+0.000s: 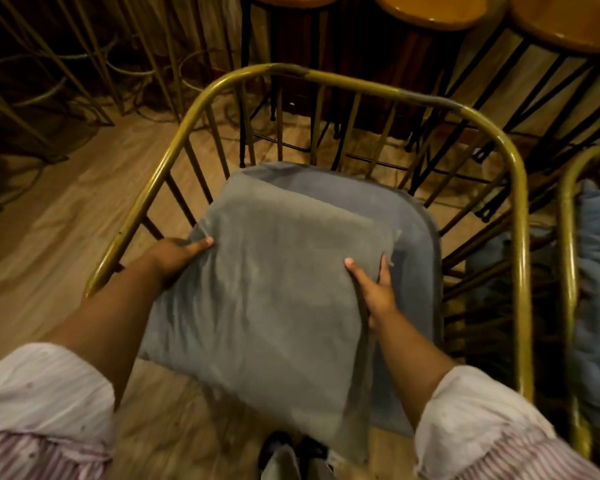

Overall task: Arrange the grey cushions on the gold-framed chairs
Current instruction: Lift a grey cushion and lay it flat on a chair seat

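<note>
A square grey fabric cushion is held over the seat of a gold-framed metal chair with a curved spindle back. The left hand has its grip closed on the cushion's left edge, with the thumb lying flat on top near the far left corner and the other fingers hidden under the fabric. The right hand has its grip closed on the right edge near the far right corner; the thumb and one finger press on the top side and the rest goes below. Under the cushion lies the chair's blue-grey padded seat, visible along the far and right sides. The cushion's near part sticks out past the seat front toward the person (whether its far part touches the seat, I cannot tell). Both forearms come out from rolled-up white sleeves with thin red stripes.

To the right stands a second gold-framed chair, only partly in view, with a pale blue-grey cushion inside it. Behind the chair are round wooden stools on thin black metal legs, standing on the light wooden floor.
</note>
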Motion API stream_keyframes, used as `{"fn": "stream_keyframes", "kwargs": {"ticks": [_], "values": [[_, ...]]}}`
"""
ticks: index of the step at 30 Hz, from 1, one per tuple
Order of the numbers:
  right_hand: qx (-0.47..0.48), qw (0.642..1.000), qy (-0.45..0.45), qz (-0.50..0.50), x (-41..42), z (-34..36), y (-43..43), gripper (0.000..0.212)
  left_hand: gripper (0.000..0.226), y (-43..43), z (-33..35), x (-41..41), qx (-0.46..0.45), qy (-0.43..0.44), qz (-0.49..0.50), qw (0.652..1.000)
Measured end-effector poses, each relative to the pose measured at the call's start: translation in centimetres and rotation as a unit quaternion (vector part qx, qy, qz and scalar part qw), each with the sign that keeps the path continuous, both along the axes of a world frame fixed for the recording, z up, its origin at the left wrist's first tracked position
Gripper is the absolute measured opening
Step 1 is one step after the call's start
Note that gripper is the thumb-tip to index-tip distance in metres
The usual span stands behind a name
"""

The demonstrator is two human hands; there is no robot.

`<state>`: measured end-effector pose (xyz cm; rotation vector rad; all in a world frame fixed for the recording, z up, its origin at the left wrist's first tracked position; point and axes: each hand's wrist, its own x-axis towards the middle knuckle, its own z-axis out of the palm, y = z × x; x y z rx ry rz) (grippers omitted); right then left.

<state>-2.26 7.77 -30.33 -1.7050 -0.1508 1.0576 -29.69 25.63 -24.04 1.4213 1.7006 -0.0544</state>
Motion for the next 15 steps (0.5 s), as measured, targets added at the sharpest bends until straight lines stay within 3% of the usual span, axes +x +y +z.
{"fn": "stream_keyframes", "kwargs": {"ticks": [3, 5, 9, 12, 14, 15], "values": [[-0.023, 0.998, -0.056, 0.029, 3.9, 1.5, -1.0, 0.106, 0.062, -3.2, -1.0, 1.7, -0.015, -0.062, 0.011, 0.998], [-0.036, 0.995, -0.083, 0.038, 6.3, 1.7, -1.9, 0.101, 0.075, -4.5, -1.8, 3.2, -0.028, -0.108, -0.020, 0.994], [-0.071, 0.992, -0.055, 0.084, 8.6, 0.2, -3.3, 0.104, 0.071, -5.2, -4.5, 5.5, -0.021, -0.135, -0.006, 0.991], [-0.072, 0.990, -0.059, 0.104, 8.4, -0.9, -4.1, 0.123, 0.072, -5.0, -5.7, 5.4, -0.007, -0.086, 0.059, 0.995], [-0.082, 0.988, -0.061, 0.118, 8.5, -1.5, -4.4, 0.141, 0.083, -4.9, -6.2, 5.2, -0.003, -0.095, 0.087, 0.992], [-0.089, 0.986, -0.063, 0.124, 8.5, -1.8, -4.5, 0.139, 0.092, -5.0, -6.7, 5.2, -0.008, -0.108, 0.097, 0.989]]}}
